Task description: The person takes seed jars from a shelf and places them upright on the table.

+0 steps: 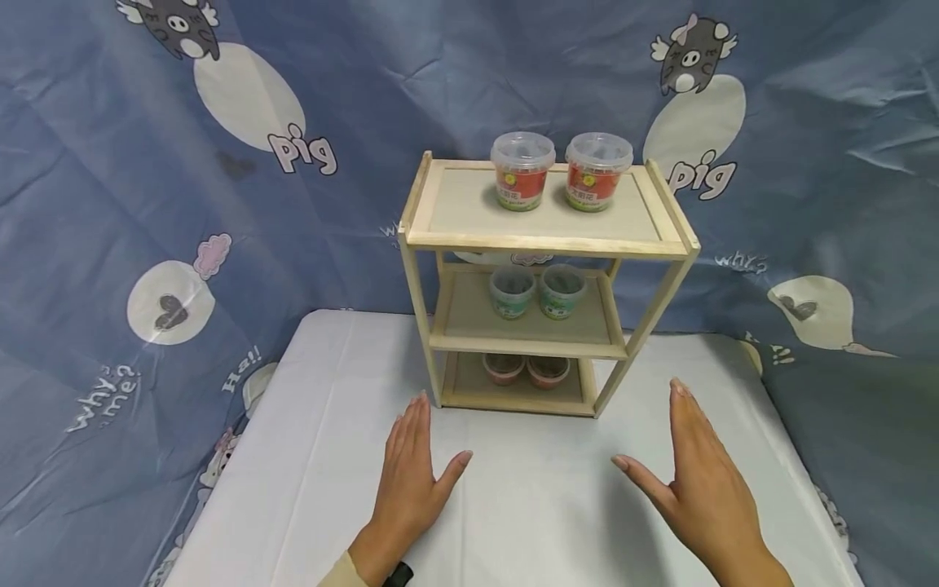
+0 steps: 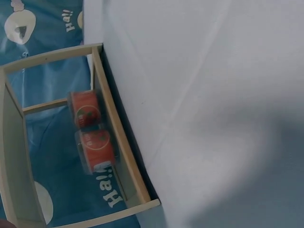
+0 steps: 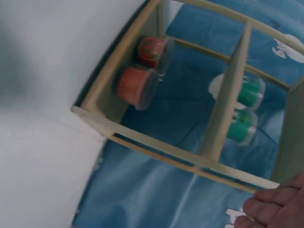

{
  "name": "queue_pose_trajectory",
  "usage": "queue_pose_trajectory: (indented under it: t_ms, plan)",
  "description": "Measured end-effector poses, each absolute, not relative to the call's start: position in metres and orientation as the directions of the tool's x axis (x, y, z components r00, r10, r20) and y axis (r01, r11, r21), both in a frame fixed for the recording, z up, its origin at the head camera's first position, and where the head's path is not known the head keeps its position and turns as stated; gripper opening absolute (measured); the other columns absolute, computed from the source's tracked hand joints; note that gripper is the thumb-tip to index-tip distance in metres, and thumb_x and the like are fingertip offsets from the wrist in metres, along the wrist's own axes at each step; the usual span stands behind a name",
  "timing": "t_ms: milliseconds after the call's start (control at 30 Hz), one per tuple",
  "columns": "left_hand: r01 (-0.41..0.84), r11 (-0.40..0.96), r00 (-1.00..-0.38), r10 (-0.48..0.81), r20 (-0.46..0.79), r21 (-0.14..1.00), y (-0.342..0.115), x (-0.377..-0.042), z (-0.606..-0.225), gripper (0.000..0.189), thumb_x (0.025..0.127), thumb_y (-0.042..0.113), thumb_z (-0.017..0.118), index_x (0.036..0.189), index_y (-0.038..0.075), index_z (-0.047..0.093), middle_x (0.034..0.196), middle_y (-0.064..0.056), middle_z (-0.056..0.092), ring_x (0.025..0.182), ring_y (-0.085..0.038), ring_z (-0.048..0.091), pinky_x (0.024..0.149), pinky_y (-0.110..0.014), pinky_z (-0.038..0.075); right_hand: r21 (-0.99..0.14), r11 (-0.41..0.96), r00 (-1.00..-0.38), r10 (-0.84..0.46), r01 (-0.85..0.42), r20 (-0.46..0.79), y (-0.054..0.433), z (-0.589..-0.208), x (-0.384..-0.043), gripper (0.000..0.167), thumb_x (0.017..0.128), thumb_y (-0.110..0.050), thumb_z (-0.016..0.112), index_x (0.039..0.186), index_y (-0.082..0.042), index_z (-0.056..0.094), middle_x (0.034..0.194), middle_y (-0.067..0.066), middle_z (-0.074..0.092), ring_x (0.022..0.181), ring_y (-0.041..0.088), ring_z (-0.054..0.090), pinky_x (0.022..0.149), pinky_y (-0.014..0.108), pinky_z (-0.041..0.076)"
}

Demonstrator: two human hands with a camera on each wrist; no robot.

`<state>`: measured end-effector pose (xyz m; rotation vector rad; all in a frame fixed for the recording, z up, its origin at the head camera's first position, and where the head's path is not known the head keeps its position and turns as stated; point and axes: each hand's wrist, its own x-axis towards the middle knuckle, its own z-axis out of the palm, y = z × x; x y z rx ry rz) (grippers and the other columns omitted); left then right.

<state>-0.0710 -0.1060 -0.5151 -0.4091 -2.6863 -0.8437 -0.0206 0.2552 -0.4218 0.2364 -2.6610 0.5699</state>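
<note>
Both hands hover over the white table in front of a three-tier wooden shelf (image 1: 543, 244). My left hand (image 1: 411, 481) has straight fingers and a spread thumb, touching nothing, left of the shelf's front. On the right, my right hand (image 1: 704, 489) is held the same way, holding nothing; its fingers (image 3: 273, 204) also show in the right wrist view. Two clear plastic tubs with red labels, one left (image 1: 522, 173) and one right (image 1: 597, 173), stand on the top tier. Two green-labelled tubs (image 1: 563, 292) sit on the middle tier, two red ones (image 3: 137, 87) on the bottom.
The white-covered table (image 1: 352, 391) spreads around the shelf. A blue cloth (image 1: 513, 65) printed with pigs and words hangs behind it and along the sides. A dark wristband (image 1: 399, 575) is partly visible at the left wrist.
</note>
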Motion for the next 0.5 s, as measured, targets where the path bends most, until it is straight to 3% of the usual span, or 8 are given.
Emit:
queue_pose_trajectory:
  t_ms: [167, 500]
  plan:
    - [0.340, 0.771, -0.919, 0.151, 0.363, 0.538, -0.107, -0.079, -0.508, 0.100, 0.100, 0.051, 0.068, 0.164, -0.004, 0.016, 0.170, -0.020, 0.023, 0.156, -0.035, 0.024, 0.124, -0.055, 0.017, -0.420, 0.885, -0.928, -0.032, -0.199, 0.372, 0.257, -0.402, -0.026, 0.118, 0.085, -0.046, 0.086, 0.168, -0.009, 0.011, 0.168, 0.023, 0.025, 0.150, 0.046, 0.033, 0.107, 0.068, 0.035]
    - [0.359, 0.749, -0.891, 0.098, 0.443, 0.556, -0.114, -0.103, -0.488, 0.096, 0.100, 0.045, 0.070, 0.161, -0.010, 0.020, 0.167, -0.027, 0.025, 0.154, -0.041, 0.026, 0.123, -0.057, 0.017, -0.332, 0.903, -0.868, -0.083, -0.274, 0.489, 0.269, -0.353, -0.047, 0.126, 0.079, -0.046, 0.091, 0.168, -0.006, 0.011, 0.171, 0.020, 0.020, 0.157, 0.037, 0.019, 0.123, 0.056, 0.021]
